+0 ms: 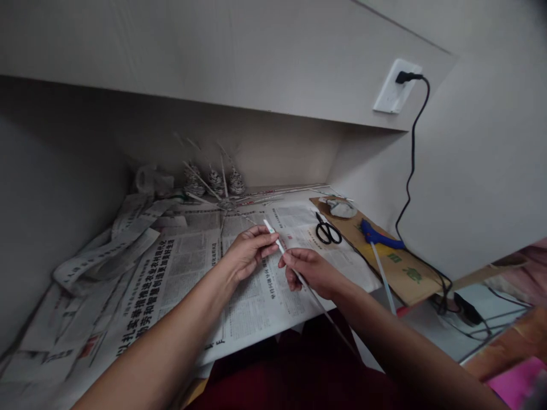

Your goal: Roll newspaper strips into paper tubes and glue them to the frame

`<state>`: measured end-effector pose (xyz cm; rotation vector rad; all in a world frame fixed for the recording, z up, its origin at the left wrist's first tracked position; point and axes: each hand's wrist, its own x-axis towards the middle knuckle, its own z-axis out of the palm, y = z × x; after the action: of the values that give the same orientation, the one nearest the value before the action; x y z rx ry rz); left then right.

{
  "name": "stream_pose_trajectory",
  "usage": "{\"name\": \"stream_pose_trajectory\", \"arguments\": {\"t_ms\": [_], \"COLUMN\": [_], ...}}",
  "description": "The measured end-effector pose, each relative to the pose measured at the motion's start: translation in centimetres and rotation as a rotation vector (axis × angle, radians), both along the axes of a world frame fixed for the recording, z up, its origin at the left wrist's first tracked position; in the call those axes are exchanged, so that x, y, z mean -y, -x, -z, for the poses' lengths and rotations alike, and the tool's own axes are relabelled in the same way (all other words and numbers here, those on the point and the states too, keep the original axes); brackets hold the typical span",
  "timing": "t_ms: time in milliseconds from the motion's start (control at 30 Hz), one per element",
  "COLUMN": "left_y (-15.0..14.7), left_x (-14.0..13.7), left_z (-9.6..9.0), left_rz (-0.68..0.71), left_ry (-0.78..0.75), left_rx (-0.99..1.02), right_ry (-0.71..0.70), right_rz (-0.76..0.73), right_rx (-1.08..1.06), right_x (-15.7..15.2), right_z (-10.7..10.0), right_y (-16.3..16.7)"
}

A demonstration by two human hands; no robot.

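Observation:
A thin white rolled-paper stick (280, 246) slants from between my hands down toward my lap. My left hand (253, 250) pinches it close to its upper end, thumb on top. Lower down the same stick, my right hand (308, 270) closes its fingers around it. Both hands are above the newspaper (196, 256) spread over the table. Just beyond them lies a woven piece of paper sticks (226, 205), its spokes fanning outward. Black-handled scissors (328, 230) rest to the right of my hands.
Several small woven paper pieces (216, 181) stand at the back. Cut newspaper strips (115, 245) pile up on the left. A blue glue gun (378, 234) lies on cardboard (397, 270) at right, its cord (412, 154) running to a wall socket (391, 88). A shelf panel overhangs the table's back.

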<state>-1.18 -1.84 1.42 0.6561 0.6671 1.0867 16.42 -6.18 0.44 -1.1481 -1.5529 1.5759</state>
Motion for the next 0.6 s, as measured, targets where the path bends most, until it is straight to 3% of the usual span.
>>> {"name": "stream_pose_trajectory", "arguments": {"t_ms": [133, 200, 267, 400, 467, 533, 600], "left_y": [-0.1, -0.1, 0.0, 0.1, 0.2, 0.2, 0.2], "left_x": [-0.1, -0.2, -0.2, -0.3, -0.3, -0.4, -0.4], "left_z": [0.2, 0.3, 0.4, 0.5, 0.4, 0.4, 0.5], "left_rz": [-0.01, -0.014, -0.012, 0.016, 0.031, 0.031, 0.012], "left_ry": [-0.032, -0.047, -0.057, -0.047, -0.028, -0.005, 0.014], "left_rx": [-0.014, -0.017, -0.024, -0.023, -0.018, -0.017, -0.015], "right_ry": [-0.571, -0.658, -0.529, -0.041, 0.126, 0.168, 0.022], "right_rz": [0.209, 0.232, 0.187, -0.012, -0.112, -0.143, -0.071], "right_rx": [0.527, 0.619, 0.531, 0.079, -0.097, -0.123, 0.026], "right_x": [0.7, 0.9, 0.8, 0.1, -0.2, -0.2, 0.1], "right_z": [-0.4, -0.6, -0.6, -0.4, -0.2, -0.2, -0.1], "right_y": [0.4, 0.5, 0.4, 0.1, 0.0, 0.0, 0.1]}}
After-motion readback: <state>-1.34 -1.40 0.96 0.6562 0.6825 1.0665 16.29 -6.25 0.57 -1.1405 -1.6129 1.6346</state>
